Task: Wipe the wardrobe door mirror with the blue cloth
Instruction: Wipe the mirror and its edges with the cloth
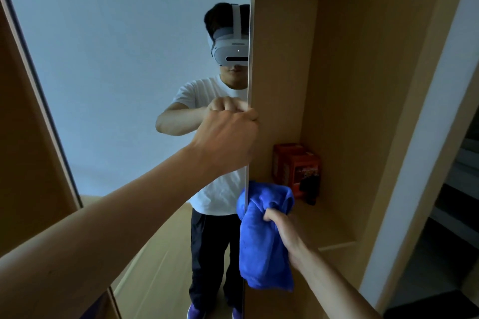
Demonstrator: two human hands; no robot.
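Outfit per the mirror (116, 59) reflection: white headset (229, 53) with pale top strap (237, 21), above the left fingers (252, 114). White short-sleeve T-shirt (204, 93) behind and below them. Dark loose trousers (207, 254) left of and below the right fingers (269, 215). Purple shoes (197, 313) lowest. Forearms (116, 228) bare in direct view.

No text is legible; print on the red box (298, 166) is blurred.
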